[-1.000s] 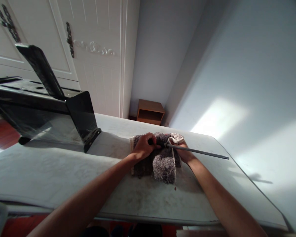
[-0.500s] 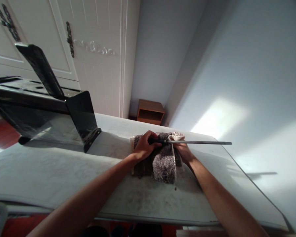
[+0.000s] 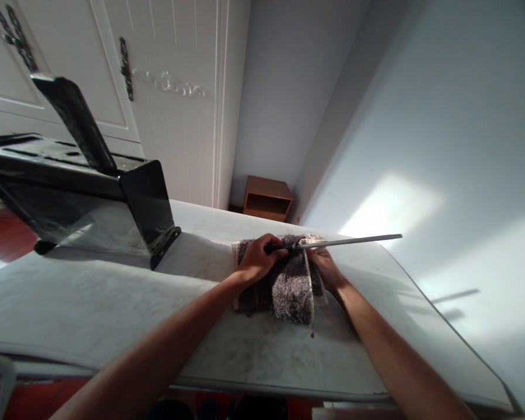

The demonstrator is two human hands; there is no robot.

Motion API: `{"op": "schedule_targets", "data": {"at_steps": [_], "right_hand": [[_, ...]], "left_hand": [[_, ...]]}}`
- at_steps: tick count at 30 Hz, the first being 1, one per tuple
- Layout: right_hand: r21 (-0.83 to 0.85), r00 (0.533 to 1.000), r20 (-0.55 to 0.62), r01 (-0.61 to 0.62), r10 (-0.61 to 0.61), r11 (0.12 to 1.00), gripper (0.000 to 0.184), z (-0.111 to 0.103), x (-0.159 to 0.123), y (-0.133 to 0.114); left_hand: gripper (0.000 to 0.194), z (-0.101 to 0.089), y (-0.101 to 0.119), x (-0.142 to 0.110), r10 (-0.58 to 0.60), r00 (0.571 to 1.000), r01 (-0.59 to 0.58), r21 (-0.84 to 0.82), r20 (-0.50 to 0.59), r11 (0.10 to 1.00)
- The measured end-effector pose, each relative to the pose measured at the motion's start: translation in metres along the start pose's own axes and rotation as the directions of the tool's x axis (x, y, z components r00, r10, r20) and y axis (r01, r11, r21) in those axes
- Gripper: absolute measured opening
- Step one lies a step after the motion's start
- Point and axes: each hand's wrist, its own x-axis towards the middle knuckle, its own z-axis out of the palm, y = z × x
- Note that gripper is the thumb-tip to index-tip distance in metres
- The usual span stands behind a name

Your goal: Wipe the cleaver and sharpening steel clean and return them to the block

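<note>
Wiping step, seemingly: left hand [image 3: 261, 256] grips slender black-handled metal rod [image 3: 354, 240]; half-hidden right hand [image 3: 326, 269] probably clasps mottled grey-brown towel [image 3: 291, 293]. Next stroke calls for steadiness.

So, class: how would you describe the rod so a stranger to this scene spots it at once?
Start at the pale table and find the rumpled grey-brown towel on it. At the towel, the left hand grips a black handle, from which the rod points right, past the right hand. Unlike the bulky towel, it is long, thin and straight.
</note>
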Motion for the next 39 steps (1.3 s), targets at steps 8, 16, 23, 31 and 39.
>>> {"op": "schedule_targets", "data": {"at_steps": [8,16,23,31,39], "right_hand": [[-0.018,0.999,-0.011,-0.036,0.036,0.999,0.049,0.003,-0.002,-0.001],[0.014,0.998,0.06,-0.035,0.034,0.999,0.044,0.01,-0.005,0.003],[0.031,1.0,0.008,-0.007,0.007,0.999,0.039,0.011,0.0,0.004],[-0.022,1.0,-0.026,-0.002,0.002,1.0,0.045,0.012,0.001,0.003],[-0.014,1.0,-0.016,-0.005,0.005,1.0,0.038,0.011,0.001,0.003]], "left_hand": [[0.018,-0.004,0.003,0.002,-0.017,1.0,0.017,0.029,0.01,0.999],[0.02,-0.005,0.002,0.004,-0.008,1.0,0.007,0.018,0.004,1.0],[0.024,-0.004,-0.002,0.008,-0.047,0.999,0.045,-0.07,-0.023,0.997],[0.027,-0.003,-0.008,0.011,-0.086,0.993,0.076,-0.119,-0.083,0.99],[0.033,-0.004,-0.003,0.007,-0.027,0.999,0.026,-0.035,-0.045,0.999]]}}
